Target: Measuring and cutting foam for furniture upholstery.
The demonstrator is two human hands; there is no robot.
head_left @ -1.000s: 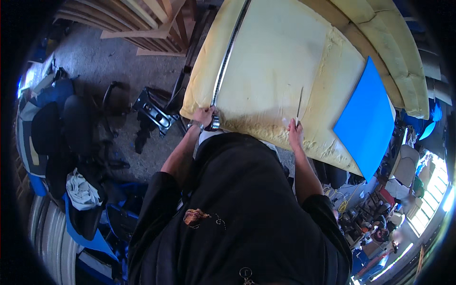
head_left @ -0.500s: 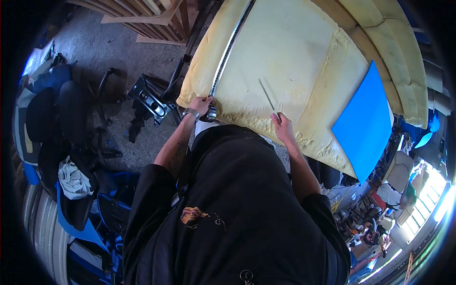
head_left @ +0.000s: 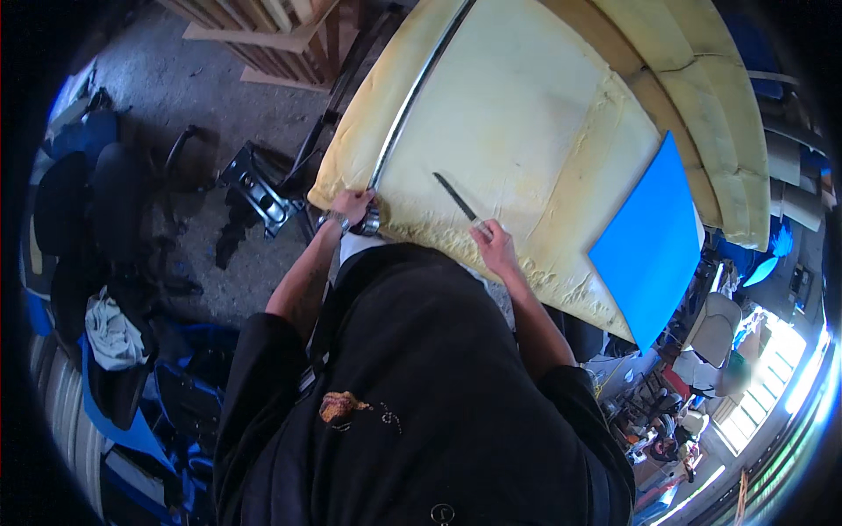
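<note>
Rough grey floor [head_left: 210, 114] lies left of a broad yellow foam slab [head_left: 491, 114], its near edge ragged; a smooth blue sheet [head_left: 653, 245] lies on its right. The left hand [head_left: 353, 206] grips a metal tape measure [head_left: 368, 221] at the near-left edge; the right hand's [head_left: 496, 245] grip encloses a serrated knife [head_left: 454, 195] over the foam.

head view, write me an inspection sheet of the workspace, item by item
Surface: yellowed foam slab, rough and pitted along its near edge
Things in use: tape measure, its strip running away over the foam; serrated knife; blue sheet over the slab's right side
Clutter: black chair parts, pale cloth and metal bracket at left
Hands: left hand holds the tape measure; right hand grips the knife
Cables: too unclear to tell
Surroundings: grey floor, wooden rack upper left, bright window right
</note>
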